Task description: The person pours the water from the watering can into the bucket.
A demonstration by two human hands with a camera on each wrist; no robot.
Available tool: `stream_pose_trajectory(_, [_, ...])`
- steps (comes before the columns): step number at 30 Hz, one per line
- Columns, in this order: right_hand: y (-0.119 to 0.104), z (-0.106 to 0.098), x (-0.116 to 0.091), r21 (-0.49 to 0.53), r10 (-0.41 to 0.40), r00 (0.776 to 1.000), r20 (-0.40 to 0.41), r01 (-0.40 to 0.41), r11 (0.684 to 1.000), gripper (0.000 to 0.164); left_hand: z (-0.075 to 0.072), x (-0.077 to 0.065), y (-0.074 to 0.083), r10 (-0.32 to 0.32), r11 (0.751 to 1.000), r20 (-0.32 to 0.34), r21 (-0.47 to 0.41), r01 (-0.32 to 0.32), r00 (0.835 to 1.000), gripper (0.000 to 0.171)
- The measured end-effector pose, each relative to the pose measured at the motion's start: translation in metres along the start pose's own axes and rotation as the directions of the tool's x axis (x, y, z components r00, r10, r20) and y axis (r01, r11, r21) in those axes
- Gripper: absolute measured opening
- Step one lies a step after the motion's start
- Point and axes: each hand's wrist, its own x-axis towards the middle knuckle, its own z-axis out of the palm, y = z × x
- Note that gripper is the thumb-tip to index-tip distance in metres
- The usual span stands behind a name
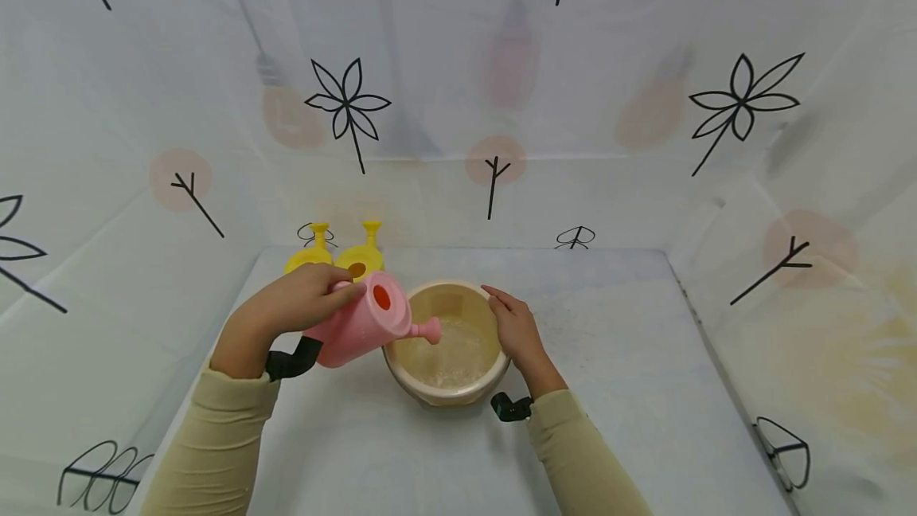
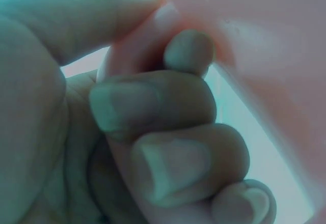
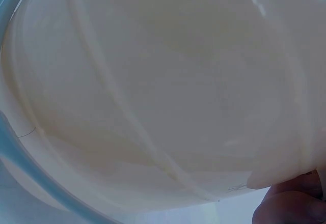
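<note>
My left hand (image 1: 301, 299) grips the handle of a pink watering can (image 1: 361, 326); in the left wrist view its fingers (image 2: 173, 165) curl round the handle. Tipped to the right, the can has its spout (image 1: 427, 330) over the inside of a beige basin (image 1: 447, 398). An orange-red opening shows at the can's top. On the basin's right side, my right hand (image 1: 519, 333) holds the rim. The right wrist view is mostly filled by the basin's outer wall (image 3: 178, 91), with fingertips (image 3: 290, 206) at its lower right edge. A glossy, rippled patch shows on the basin's bottom.
Two yellow watering cans (image 1: 310, 256) (image 1: 360, 260) stand at the back left of the white table (image 1: 595, 357), behind my left hand. White cloth walls (image 1: 444, 126) printed with plants and bulbs close in the back and both sides.
</note>
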Motion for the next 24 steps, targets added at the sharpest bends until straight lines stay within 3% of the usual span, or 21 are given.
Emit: stream_pose_trajectory(24, [-0.0023,0.0004,-0.0008,0.000,0.015,1.000,0.000,-0.015,1.000,0.036,-0.0009,-0.0004,0.0043,0.004,1.000,0.010,0.013,-0.004,1.000,0.040])
